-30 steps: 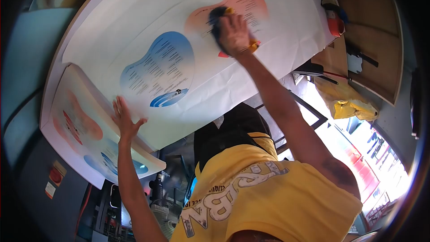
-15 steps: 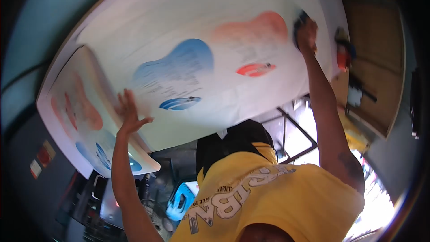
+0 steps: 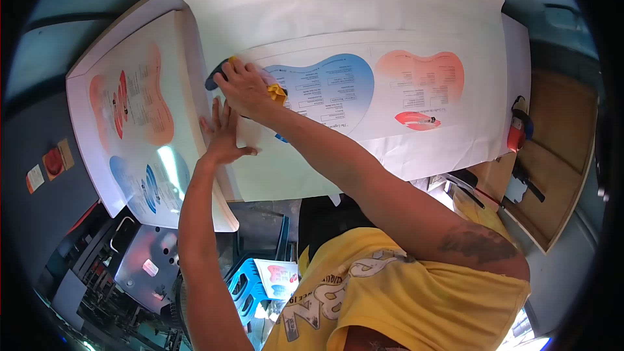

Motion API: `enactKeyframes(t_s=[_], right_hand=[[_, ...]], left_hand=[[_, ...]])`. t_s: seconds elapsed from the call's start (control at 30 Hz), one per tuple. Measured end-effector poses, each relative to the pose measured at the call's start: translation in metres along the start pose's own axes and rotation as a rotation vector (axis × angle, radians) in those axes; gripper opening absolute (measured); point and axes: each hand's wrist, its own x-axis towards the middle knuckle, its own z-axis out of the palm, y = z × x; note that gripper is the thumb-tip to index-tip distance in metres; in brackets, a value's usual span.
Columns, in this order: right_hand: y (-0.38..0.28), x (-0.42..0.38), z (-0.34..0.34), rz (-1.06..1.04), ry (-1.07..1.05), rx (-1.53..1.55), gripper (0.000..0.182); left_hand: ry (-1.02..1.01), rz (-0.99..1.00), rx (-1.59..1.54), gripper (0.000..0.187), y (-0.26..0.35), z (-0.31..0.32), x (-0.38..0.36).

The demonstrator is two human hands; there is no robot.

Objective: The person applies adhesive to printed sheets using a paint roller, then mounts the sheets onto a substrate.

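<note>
My right hand presses a dark blue and yellow cloth-like bundle against a large white printed sheet. Its exact kind is not clear; a yellow fold shows beside the wrist. My left hand lies on the sheet with fingers spread, just below the right one and close to the edge of a glossy printed board on the left. On the sheet are a blue rounded print and a red one. My right hand and forearm partly hide the blue print.
A red tool stands at the table's right edge, near a blade with a dark handle on a wooden panel. Below the table are a blue plastic stool with a printed sheet on it and a grey metal surface.
My right hand has swept from the far right of the sheet to its left side, carrying the bundle. The left hand stays near the board's edge, slightly further right.
</note>
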Motion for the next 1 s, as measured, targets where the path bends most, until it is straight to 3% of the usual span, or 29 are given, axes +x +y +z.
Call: enactKeyframes(t_s=[0.17, 0.43, 0.9, 1.0], right_hand=[[0.033, -0.014, -0.020, 0.018, 0.099, -0.023, 0.026], [0.125, -0.063, -0.103, 0.216, 0.032, -0.218, 0.022], [0.271, -0.149, -0.213, 0.409, 0.163, -0.458, 0.035], [0.321, -0.180, -0.251, 0.543, 0.164, -0.578, 0.029]], left_hand=[[-0.020, -0.021, -0.015, 0.157, 0.006, -0.012, 0.001], [0.086, 0.048, -0.008, 0.156, -0.002, 0.002, 0.000], [0.040, 0.022, -0.048, 0.153, 0.005, -0.006, 0.000], [0.057, 0.040, -0.005, 0.155, 0.001, 0.000, 0.003]])
